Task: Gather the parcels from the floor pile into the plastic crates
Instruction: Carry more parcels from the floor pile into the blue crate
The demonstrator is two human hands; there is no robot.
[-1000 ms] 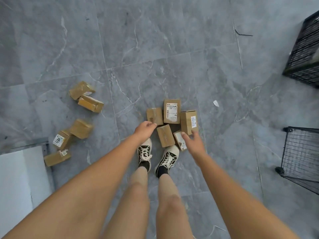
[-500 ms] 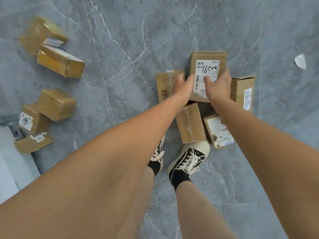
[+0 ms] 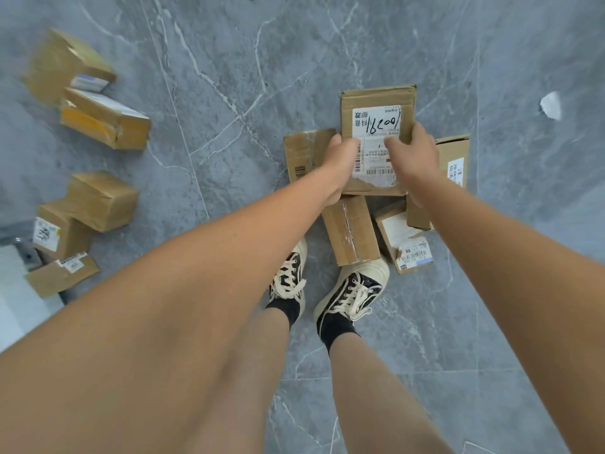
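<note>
A cardboard parcel with a white handwritten label (image 3: pixel 376 106) is held between both hands above the floor pile. My left hand (image 3: pixel 340 167) grips its left edge, thumb on the label. My right hand (image 3: pixel 414 162) grips its right edge, thumb on top. Under and around it lie several more parcels: a taped parcel (image 3: pixel 350 231) by my shoe, a labelled parcel (image 3: pixel 404 244) to its right, a brown parcel (image 3: pixel 302 152) on the left, and a parcel (image 3: pixel 455 158) at the right. No crate is in view.
A second group of several parcels lies on the grey tiled floor (image 3: pixel 229 77) at the left, among them one with a yellow side (image 3: pixel 104 117) and one stacked box (image 3: pixel 104 199). My two shoes (image 3: pixel 350 290) stand beside the pile. A white paper scrap (image 3: pixel 551 105) lies at the right.
Both hands reached down from above the pile and closed on the labelled parcel. It now sits higher and closer to the camera than half a second ago. The view dropped nearer the floor.
</note>
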